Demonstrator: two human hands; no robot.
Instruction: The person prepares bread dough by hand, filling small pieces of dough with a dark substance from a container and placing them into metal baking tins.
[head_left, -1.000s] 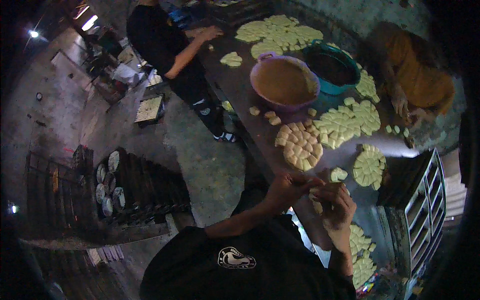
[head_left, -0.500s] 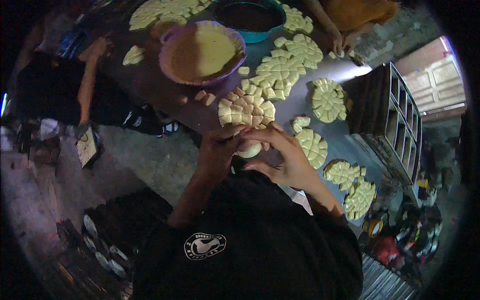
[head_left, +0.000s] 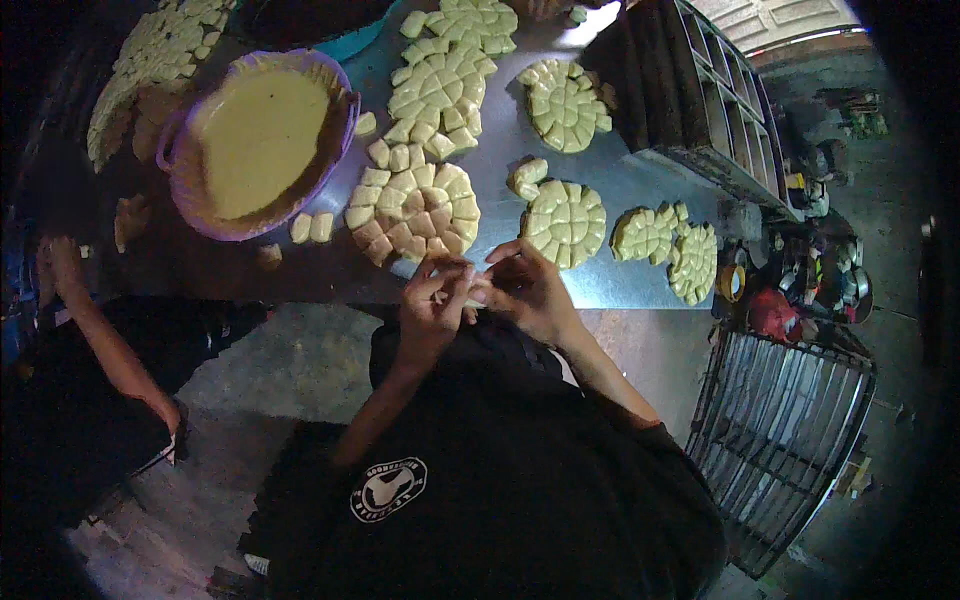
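- We see the left hand (head_left: 432, 305) and the right hand (head_left: 532, 292) meeting near the middle of the frame, just above the near edge of the metal table (head_left: 630, 288).
- Our left fingers are narrow, thumb and fingertips pinched together; our right fingers curl in to meet them, also narrow at the tips.
- Between them sits a small pale dough piece (head_left: 474, 303), mostly hidden, so we cannot tell its exact shape.
- We judge the step in hand to be shaping this one piece by fingertip; whether its surface is closed and smooth we cannot tell.
- As we judge it, the next move calls for light, even pressure from both sets of fingertips, with the piece supported from below.
- Just beyond our hands lies a cut dough round (head_left: 418, 212), its top partly browner; a paler dough round (head_left: 564, 225) lies right of it.
- In the upper left of the frame stands a purple basin (head_left: 235, 237), well apart from our fingers.
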